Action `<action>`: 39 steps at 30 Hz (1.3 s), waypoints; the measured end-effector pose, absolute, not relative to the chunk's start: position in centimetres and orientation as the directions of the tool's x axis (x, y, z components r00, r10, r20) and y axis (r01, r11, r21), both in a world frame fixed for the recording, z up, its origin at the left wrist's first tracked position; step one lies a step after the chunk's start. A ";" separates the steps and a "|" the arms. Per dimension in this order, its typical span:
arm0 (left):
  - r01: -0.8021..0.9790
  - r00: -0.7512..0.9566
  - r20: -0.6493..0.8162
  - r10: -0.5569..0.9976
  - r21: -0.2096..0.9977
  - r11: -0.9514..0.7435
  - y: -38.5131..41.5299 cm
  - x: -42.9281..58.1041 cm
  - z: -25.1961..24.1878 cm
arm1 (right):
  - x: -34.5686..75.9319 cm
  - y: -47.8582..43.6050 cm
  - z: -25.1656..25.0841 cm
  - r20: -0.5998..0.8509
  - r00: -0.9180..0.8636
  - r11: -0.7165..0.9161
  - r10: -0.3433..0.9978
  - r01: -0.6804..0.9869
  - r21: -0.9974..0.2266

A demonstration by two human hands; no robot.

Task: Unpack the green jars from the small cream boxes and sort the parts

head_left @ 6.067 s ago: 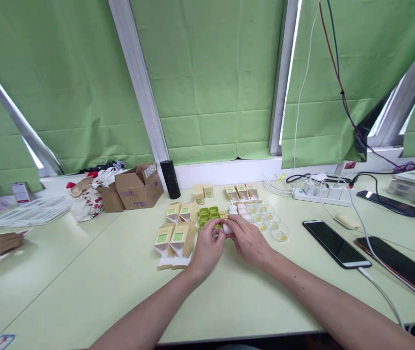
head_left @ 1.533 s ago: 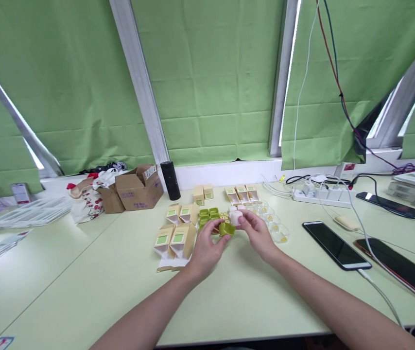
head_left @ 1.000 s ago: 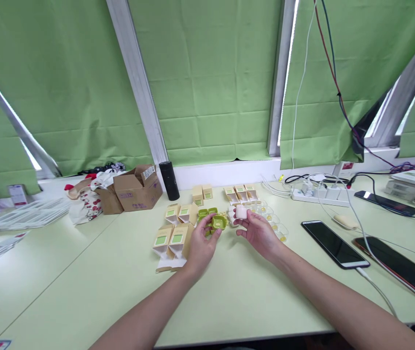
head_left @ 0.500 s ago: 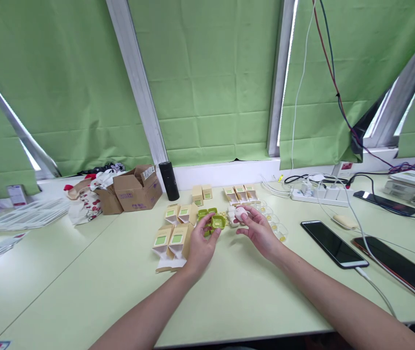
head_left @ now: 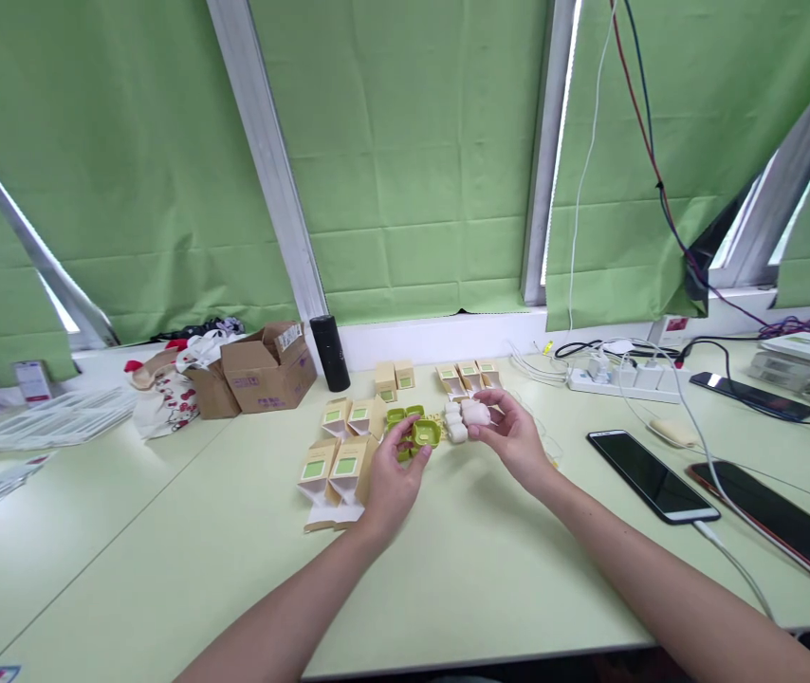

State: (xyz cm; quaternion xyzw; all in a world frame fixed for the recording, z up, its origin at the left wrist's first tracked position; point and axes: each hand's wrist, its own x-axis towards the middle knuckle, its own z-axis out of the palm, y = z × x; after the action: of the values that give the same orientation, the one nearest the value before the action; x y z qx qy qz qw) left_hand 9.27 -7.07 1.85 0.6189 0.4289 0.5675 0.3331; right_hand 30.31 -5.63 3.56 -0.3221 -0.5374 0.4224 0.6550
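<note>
My left hand (head_left: 392, 482) pinches a small square olive-green dish (head_left: 426, 433) between thumb and fingers, its hollow side facing up. Other green dishes (head_left: 395, 416) lie just behind it, partly covered by the hand. In my right hand (head_left: 517, 444) is a white rounded block (head_left: 475, 414), gripped by thumb and fingertips a short way right of the dish. Several similar white blocks (head_left: 456, 433) sit beside it in a cluster. Cream boxes with green labels (head_left: 315, 470) stand left of my left hand. Clear plastic pieces (head_left: 551, 448) are mostly hidden behind my right hand.
More cream boxes (head_left: 451, 382) stand toward the wall, near a black cylinder (head_left: 329, 354) and a cardboard box (head_left: 267, 370). Phones (head_left: 653, 476) with charging cables lie on the right, below a white power strip (head_left: 629, 381). A printed bag (head_left: 165, 403) rests at left.
The white block in my right hand has been turned, so its broad side shows. The right hand has rotated slightly, while my left hand and the green dish stay in place.
</note>
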 end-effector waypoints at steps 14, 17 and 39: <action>0.232 -0.007 0.450 0.893 0.869 -0.436 -7.2 9.2 1.9 | 33.2 -5.9 4.1 0.529 -0.270 0.483 0.804 0.816 -0.318; 0.229 -0.010 0.442 0.897 0.874 -0.428 -7.3 9.3 2.0 | 32.9 -5.7 3.8 0.457 -0.281 0.412 0.844 0.884 -0.218; 0.225 -0.016 0.450 0.893 0.872 -0.435 -7.5 9.4 2.2 | 33.1 -5.2 2.9 0.413 -0.368 0.385 0.833 0.922 0.046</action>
State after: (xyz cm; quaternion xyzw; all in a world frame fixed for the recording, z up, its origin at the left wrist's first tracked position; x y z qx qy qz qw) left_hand 9.44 -7.46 2.23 0.6350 0.4401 0.5606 0.2980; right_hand 33.09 -5.22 2.88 -0.5378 -0.8159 -0.1357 0.1634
